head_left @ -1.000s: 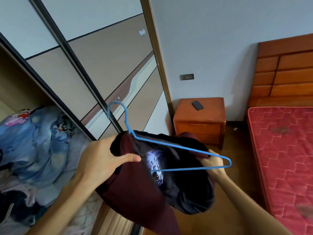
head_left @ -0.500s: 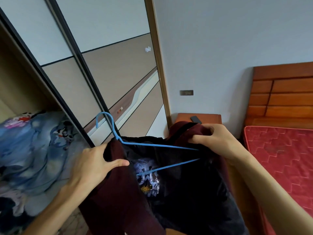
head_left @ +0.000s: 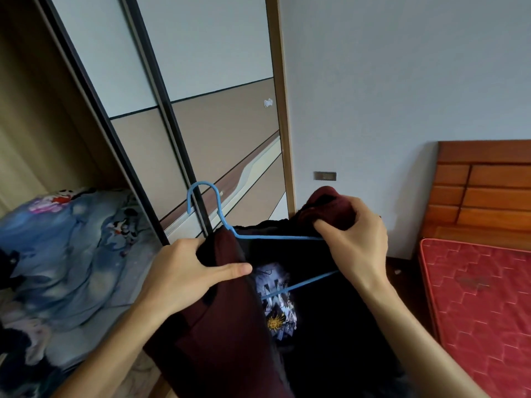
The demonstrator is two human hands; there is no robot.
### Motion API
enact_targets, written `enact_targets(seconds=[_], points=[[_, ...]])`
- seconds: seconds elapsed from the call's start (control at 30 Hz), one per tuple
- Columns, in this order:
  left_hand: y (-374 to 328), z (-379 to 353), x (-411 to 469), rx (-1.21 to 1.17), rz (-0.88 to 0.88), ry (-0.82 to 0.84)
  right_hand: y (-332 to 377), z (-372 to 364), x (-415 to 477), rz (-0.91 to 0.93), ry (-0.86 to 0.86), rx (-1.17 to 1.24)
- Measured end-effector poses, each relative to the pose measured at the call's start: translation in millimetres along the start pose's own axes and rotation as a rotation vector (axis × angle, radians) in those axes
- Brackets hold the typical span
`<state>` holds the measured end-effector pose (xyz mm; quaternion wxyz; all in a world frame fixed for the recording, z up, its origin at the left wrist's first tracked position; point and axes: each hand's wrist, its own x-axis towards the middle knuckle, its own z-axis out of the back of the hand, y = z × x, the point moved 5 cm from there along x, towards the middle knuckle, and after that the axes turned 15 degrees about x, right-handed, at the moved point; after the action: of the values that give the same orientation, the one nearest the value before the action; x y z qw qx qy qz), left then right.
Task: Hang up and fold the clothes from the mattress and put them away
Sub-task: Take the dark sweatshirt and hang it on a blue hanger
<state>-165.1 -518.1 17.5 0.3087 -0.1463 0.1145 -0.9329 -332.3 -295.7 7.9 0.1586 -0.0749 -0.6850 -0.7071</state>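
A black shirt (head_left: pixel 324 334) with maroon sleeves and a pale printed emblem hangs in front of me on a blue wire hanger (head_left: pixel 218 214). My left hand (head_left: pixel 186 277) grips the left maroon shoulder of the shirt next to the hanger's neck. My right hand (head_left: pixel 356 242) pinches the bunched maroon fabric at the right shoulder, over the hanger's right end. The hanger's hook points up and left, free of any rail. The red mattress (head_left: pixel 482 297) lies at the right.
An open wardrobe (head_left: pixel 37 139) at the left holds a heap of blue patterned bedding (head_left: pixel 60 254). Its sliding doors (head_left: pixel 201 116) stand directly behind the hanger. A wooden headboard (head_left: pixel 482 191) rises behind the mattress. The nightstand is hidden behind the shirt.
My right hand has come up from the hanger's lower right end to the shirt's right shoulder, pulling maroon fabric over the hanger. The view has tilted upward.
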Motion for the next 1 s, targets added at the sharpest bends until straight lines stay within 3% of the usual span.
enact_targets(seconds=[0.23,0.57,0.63,0.8,1.0], points=[[6,3,-14,-0.080,0.040,-0.062,11,-20,10,-0.070,0.047,0.070],[58,9,-12,-0.032,0.228,-0.170,34,-77,-62,0.202,0.083,-0.004],[65,11,-15,0.016,0.236,-0.216,25,-86,-58,0.129,0.132,0.075],[87,7,-20,0.160,0.266,-0.288,-11,-73,-1,-0.280,0.328,0.322],[97,13,-18,0.423,0.216,-0.352,-22,-33,14,-0.231,0.356,0.201]])
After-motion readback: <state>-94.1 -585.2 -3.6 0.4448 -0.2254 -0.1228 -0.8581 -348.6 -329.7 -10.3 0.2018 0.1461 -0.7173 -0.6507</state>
